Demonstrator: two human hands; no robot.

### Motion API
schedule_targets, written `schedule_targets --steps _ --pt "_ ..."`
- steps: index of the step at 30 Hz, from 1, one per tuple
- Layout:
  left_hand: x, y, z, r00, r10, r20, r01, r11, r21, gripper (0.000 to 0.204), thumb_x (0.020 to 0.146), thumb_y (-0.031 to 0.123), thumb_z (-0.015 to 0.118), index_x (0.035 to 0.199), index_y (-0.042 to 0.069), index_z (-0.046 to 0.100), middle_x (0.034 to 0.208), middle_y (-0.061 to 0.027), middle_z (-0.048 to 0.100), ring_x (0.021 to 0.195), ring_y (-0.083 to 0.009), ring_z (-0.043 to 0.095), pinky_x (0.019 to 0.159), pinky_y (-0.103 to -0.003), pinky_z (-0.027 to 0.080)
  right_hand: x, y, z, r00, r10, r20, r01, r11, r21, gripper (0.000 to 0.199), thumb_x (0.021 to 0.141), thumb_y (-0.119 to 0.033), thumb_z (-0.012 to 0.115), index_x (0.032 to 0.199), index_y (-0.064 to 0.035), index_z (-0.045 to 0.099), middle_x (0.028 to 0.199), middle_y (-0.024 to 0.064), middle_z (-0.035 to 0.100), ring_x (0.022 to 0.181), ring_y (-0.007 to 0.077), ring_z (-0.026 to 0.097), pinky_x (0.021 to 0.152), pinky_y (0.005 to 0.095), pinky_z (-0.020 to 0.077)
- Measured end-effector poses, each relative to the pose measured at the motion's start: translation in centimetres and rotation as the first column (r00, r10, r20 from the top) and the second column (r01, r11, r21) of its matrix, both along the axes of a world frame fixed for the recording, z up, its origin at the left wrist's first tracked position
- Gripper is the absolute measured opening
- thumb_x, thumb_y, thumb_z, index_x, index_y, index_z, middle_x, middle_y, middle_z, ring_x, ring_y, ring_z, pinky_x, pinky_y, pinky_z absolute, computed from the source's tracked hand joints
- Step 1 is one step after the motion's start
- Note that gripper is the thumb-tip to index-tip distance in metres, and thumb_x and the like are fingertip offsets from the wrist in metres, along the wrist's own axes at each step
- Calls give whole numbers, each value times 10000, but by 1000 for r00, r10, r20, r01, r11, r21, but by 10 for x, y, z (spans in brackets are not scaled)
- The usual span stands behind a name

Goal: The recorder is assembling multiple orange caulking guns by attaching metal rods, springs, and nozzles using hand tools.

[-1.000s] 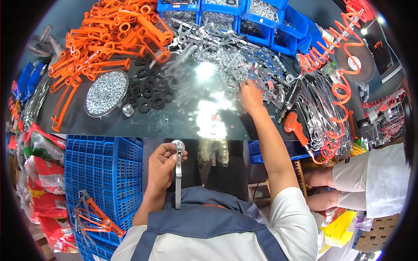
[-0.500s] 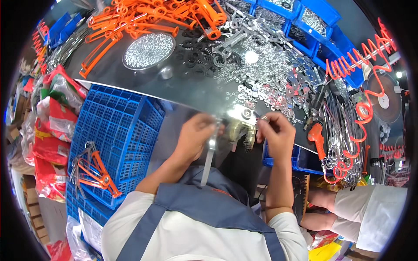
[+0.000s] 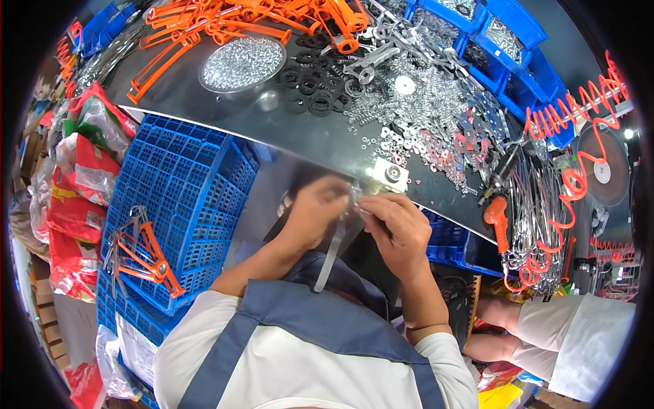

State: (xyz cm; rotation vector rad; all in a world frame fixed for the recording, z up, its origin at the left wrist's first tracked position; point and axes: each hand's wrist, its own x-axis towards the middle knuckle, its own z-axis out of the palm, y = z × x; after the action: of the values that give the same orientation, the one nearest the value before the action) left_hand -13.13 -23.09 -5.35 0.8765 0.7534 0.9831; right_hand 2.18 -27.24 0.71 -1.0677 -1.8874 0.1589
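Observation:
My left hand (image 3: 315,213) is closed around the upper part of a flat metal strip (image 3: 331,258), which hangs down toward my apron. My right hand (image 3: 398,226) meets it there, thumb and fingers pinched together at the strip's top end. Whatever small piece lies between those fingertips is too small and blurred to name. Just beyond my right hand, a small pale block with a round metal centre (image 3: 391,174) sits at the table's edge. Loose nuts and washers (image 3: 394,144) are scattered behind that block.
Orange frames (image 3: 252,20), a round dish of small metal parts (image 3: 243,63), black rings (image 3: 320,85) and springs (image 3: 415,102) cover the table (image 3: 300,133). Blue crates (image 3: 184,184) stand left. An orange-handled power tool (image 3: 497,217) hangs right, near a person's legs (image 3: 501,330).
My right hand has left the block at the table's edge and moved left to the strip's top end. My left hand stays near its place, still holding the strip.

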Motion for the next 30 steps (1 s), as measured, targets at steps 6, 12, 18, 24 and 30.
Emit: schedule_targets --steps 6,12,18,24,30 --pt "-2 -3 -7 996 -45 73 54 990 -130 230 829 25 587 1051 -34 569 930 -70 603 831 -109 571 721 -229 466 -13 0 -10 957 11 290 -83 968 236 224 673 5 683 880 67 622 839 152 639 746 293 614 674 344 526" --pt "0 -3 2 974 -172 146 181 982 -48 426 776 11 640 1175 -34 498 1016 -86 587 891 -133 581 745 -234 478 -7 -5 -26 949 -138 284 19 922 386 190 660 -1 627 834 77 626 914 201 643 838 322 631 697 365 546" --pt "-37 19 -1 998 -25 55 20 996 87 620 729 216 757 1214 -37 466 1094 -153 595 947 -203 621 827 -306 518 36 -19 -39 962 -262 -70 267 961 77 301 716 44 688 1012 12 642 1079 179 631 957 332 624 831 374 504" --pt "-55 44 -4 994 37 105 -55 982 180 544 824 291 677 1209 -21 452 1067 -167 597 913 -206 616 793 -323 528 233 -86 -61 346 -938 1 935 344 85 137 830 -67 631 943 6 658 873 169 663 776 254 652 710 317 502" --pt "9 22 8 967 -202 158 184 975 126 560 835 313 663 1215 -13 412 1061 -193 598 927 -222 604 817 -336 499 354 -94 -79 -52 -834 549 977 72 202 145 808 -152 616 822 -11 648 858 173 606 777 351 622 708 417 509"
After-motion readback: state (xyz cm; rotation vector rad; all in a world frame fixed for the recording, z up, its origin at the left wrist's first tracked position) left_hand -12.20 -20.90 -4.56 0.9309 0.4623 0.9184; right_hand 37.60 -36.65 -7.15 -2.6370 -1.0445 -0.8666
